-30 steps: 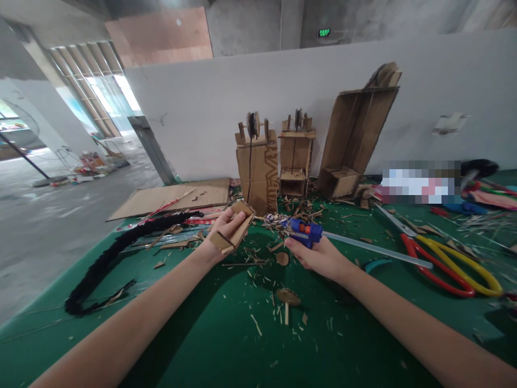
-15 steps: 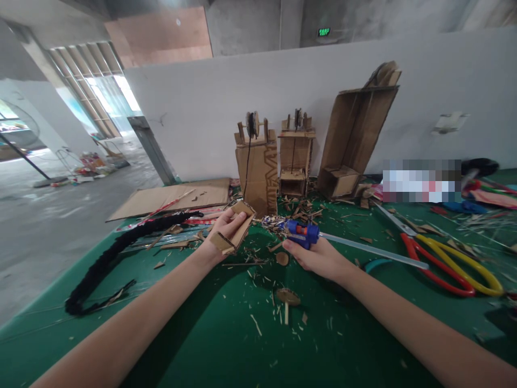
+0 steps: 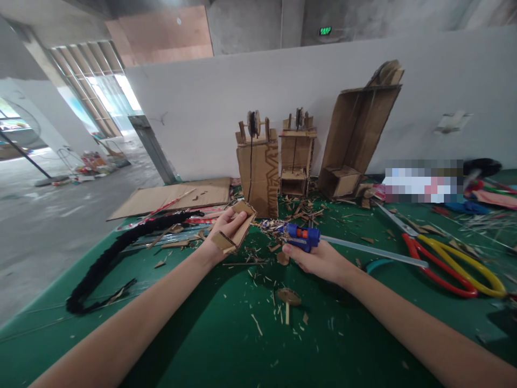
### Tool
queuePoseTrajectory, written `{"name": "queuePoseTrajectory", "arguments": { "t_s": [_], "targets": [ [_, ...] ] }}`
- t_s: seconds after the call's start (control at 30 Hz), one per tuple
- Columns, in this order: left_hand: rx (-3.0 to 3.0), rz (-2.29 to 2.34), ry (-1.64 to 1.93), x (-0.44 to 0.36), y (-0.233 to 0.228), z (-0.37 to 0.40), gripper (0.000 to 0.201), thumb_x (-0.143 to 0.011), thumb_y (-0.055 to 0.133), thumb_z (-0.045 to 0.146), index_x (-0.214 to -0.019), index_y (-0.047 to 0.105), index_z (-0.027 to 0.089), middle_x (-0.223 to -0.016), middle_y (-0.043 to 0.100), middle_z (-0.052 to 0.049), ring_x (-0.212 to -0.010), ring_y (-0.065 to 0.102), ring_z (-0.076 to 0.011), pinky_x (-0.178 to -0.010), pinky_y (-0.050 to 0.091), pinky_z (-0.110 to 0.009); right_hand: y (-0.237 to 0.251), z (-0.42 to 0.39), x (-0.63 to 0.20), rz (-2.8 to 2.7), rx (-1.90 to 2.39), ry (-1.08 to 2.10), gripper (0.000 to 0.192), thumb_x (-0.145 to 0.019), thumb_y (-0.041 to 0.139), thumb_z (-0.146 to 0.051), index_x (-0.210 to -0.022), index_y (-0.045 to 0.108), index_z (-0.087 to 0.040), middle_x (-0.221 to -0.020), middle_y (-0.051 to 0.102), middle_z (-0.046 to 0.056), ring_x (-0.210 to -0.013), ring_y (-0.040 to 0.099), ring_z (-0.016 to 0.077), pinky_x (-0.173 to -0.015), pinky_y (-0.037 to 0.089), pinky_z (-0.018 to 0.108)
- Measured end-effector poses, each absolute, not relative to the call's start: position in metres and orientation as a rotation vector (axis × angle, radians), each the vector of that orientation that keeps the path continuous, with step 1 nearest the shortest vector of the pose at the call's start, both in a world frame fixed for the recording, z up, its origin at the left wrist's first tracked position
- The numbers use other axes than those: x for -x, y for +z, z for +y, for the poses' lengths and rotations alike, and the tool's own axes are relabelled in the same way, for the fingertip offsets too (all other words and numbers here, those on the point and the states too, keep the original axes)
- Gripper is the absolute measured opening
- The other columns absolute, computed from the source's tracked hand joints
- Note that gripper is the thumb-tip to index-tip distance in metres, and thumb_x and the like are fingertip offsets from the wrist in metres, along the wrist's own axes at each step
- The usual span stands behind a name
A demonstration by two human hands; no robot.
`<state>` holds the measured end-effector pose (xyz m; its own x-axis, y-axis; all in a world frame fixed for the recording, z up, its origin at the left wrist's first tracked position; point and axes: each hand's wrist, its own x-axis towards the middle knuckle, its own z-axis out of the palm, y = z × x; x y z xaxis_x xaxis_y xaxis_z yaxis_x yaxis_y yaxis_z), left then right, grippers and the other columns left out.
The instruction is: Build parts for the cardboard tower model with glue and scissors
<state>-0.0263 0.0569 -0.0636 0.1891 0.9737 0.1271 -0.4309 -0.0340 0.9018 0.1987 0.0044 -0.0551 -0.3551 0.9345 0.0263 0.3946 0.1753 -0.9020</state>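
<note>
My left hand (image 3: 220, 234) grips a small folded cardboard piece (image 3: 239, 229) just above the green table (image 3: 210, 334), fingers wrapped over its top edge. My right hand (image 3: 319, 260) holds a blue glue gun (image 3: 304, 237) with a clear glue stick (image 3: 375, 250) trailing to the right; its nozzle points left toward the cardboard piece, a short gap apart. A small round cardboard disc (image 3: 288, 296) lies on the table below the hands, among cardboard scraps.
Three cardboard models (image 3: 258, 167) (image 3: 296, 156) (image 3: 357, 140) stand at the back against a white wall. Red and yellow shears (image 3: 452, 258) lie to the right. A black braided cord (image 3: 109, 258) curves at the left beside a flat cardboard sheet (image 3: 177, 196).
My right hand with the glue gun has shifted slightly left and down, toward the cardboard piece. My left hand has stayed in place.
</note>
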Motion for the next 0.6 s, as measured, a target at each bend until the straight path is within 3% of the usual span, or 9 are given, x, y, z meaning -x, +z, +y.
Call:
{"name": "queuePoseTrajectory", "arguments": {
  "t_s": [0.2, 0.6],
  "targets": [
    [-1.027, 0.661, 1.291, 0.026, -0.065, 0.058, 0.029, -0.067, 0.077, 0.023, -0.091, 0.063, 0.015, -0.065, 0.064, 0.002, -0.049, 0.058, -0.0065, -0.044, 0.045, -0.014, -0.057, 0.008, -0.197, -1.731, 1.19, 1.186, 0.036, -0.08, 0.057, -0.055, -0.092, 0.063, -0.021, -0.052, 0.048, -0.004, -0.043, 0.04, 0.011, -0.042, 0.035, 0.025],
    [-0.96, 0.656, 1.313, 0.019, -0.051, 0.049, 0.024, -0.065, 0.078, 0.023, -0.078, 0.06, 0.015, -0.064, 0.059, 0.002, -0.045, 0.047, -0.0037, -0.038, 0.036, -0.013, -0.064, 0.012, -0.199, -1.735, 1.284, 1.125, 0.038, -0.08, 0.054, -0.059, -0.08, 0.06, -0.022, -0.054, 0.049, -0.004, -0.044, 0.041, 0.0105, -0.043, 0.035, 0.025]
  ]
}}
